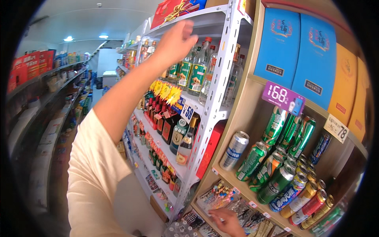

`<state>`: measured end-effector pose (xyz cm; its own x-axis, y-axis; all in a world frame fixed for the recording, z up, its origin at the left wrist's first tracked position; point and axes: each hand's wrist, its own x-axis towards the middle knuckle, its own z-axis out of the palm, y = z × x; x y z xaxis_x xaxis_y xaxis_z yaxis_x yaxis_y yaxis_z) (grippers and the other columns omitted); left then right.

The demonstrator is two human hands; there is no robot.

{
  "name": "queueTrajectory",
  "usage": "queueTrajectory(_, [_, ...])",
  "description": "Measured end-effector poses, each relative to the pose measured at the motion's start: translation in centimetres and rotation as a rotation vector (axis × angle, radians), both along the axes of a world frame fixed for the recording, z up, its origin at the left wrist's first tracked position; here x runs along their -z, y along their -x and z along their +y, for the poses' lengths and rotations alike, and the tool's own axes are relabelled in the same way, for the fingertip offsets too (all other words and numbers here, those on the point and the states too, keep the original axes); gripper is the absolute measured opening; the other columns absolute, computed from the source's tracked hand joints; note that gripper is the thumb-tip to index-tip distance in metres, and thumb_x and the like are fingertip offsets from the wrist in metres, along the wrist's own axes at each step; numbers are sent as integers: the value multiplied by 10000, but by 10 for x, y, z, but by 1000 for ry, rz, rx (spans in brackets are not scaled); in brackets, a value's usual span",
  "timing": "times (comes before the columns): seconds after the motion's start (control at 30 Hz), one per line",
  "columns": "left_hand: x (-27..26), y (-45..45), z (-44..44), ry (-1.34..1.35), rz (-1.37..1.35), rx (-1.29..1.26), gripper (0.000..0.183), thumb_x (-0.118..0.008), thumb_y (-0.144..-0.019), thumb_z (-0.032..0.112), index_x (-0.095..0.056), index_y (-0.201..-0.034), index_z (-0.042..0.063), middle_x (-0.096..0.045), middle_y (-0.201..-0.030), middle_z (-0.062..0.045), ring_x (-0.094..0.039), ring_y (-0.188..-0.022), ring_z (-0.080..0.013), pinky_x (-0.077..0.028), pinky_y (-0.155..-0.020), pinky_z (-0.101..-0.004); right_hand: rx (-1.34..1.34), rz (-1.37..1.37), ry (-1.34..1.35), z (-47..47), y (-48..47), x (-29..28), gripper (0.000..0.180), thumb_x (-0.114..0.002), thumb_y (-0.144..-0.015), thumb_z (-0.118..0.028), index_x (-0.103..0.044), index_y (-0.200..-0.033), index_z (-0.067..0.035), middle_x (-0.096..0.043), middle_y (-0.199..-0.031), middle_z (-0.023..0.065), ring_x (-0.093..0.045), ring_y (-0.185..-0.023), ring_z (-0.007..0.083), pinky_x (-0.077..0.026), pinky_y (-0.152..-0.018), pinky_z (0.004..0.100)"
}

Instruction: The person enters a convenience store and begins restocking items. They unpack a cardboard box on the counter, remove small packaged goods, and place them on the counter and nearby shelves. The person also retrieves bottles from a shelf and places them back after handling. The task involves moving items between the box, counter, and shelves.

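My left hand (177,43) is raised before the white metal shelf rack, just below a red gift bag (165,13) with gold cord; its fingers are partly curled and I see nothing in them. Behind and below it stand clear glass bottles (197,75) with green labels and red caps. Low down, my right hand (226,220) is beside a wooden shelf with pens (217,197) that carry colourful toppers; its fingers are slightly bent and apart, with no object visible in them. Above that hand, green drink cans (251,161) stand on the wooden shelf.
Blue boxes (276,44) and orange boxes (345,83) fill the upper wooden shelf. Dark bottles (168,127) line the rack's middle level. The rack's white perforated upright (211,118) stands between both units. A cardboard box (158,209) is on the floor. More stocked shelves (56,71) run along the left.
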<state>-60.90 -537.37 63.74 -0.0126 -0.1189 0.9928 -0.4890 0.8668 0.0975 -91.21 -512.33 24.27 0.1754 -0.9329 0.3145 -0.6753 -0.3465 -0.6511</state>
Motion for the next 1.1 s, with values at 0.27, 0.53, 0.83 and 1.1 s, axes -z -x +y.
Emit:
queueTrajectory(0.27, [-122, 16, -109, 172, 217, 250, 445, -711, -842, 223, -588, -1181, -38, -688, -1079, -168, -675, -970, -274, -530, -891, -379, 112, 371, 735, -52, -40, -208, 123, -663, -792, -7, -713, -902, -32, -702, -771, 113, -651, -549, 224, -517, -479, 308])
queueTrajectory(0.53, [-200, 21, -194, 179, 99, 423, 582, -668, -892, 394, -552, -1268, -35, -673, -1177, -190, -660, -1086, -289, -502, -956, -389, 538, 988, 1448, -155, -150, -470, 194, -604, -969, -131, -672, -1102, -7, -696, -911, 102, -648, -771, 162, -506, -716, 300])
queueTrajectory(0.83, [-201, 46, -196, 82, -102, 103, 708, -422, -962, 581, -553, -1272, -42, -625, -1262, -262, -584, -1216, -409, -408, -1025, -530, 1091, 1146, 1059, -308, -199, -608, 462, -596, -865, -241, -618, -1244, 22, -604, -1242, 315, -622, -1136, 382, -486, -998, 416])
queueTrajectory(1.1, [-189, 44, -186, 72, -23, 136, 702, -577, -917, 483, -489, -1321, -85, -678, -1148, -236, -642, -1117, -367, -470, -984, -467, 1514, 1257, 535, -329, -180, -647, 407, -610, -852, -285, -683, -1193, -75, -679, -1177, 217, -667, -1085, 365, -524, -946, 425])
